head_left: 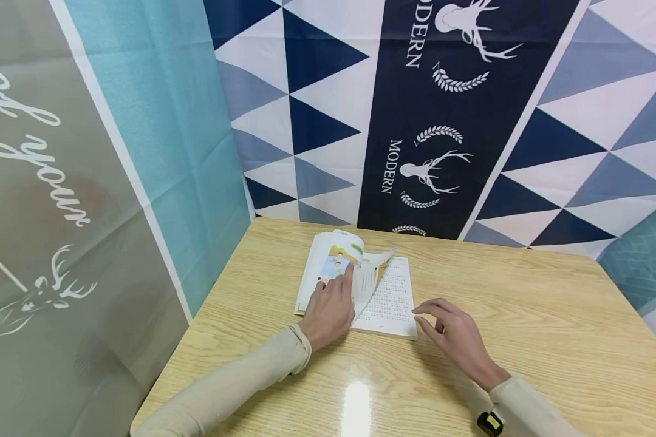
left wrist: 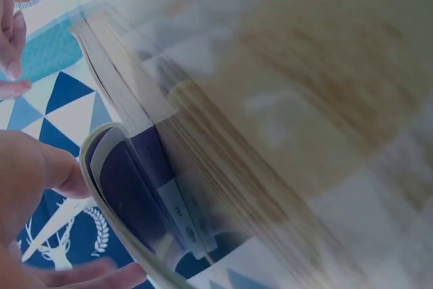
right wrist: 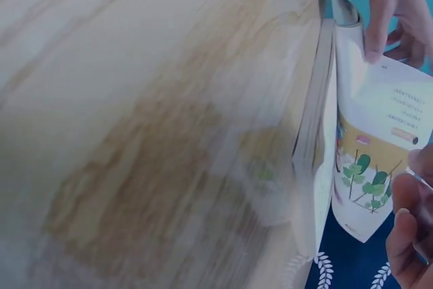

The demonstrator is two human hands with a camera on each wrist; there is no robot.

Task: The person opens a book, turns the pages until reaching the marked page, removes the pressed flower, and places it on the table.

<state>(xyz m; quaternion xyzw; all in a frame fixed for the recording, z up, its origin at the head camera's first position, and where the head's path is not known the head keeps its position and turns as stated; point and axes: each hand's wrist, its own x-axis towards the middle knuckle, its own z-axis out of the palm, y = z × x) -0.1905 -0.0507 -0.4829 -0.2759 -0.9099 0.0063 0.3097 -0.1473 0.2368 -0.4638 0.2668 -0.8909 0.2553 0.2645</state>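
An open book lies on the wooden table, its right page full of small printed rows. A lifted page curls up between the two halves. My left hand reaches over the left-hand pages, its index finger straight against the illustrated sheet. Beside the book's lower right edge is my right hand, thumb and index finger apart with fingertips right at the edge. In the right wrist view, a page with drawn green plants bends upward near the right hand's fingers.
The wooden table extends to both sides of the book. Patterned cloth hangs behind it, and a grey and blue cloth hangs along the left. A dark device is on the right wrist.
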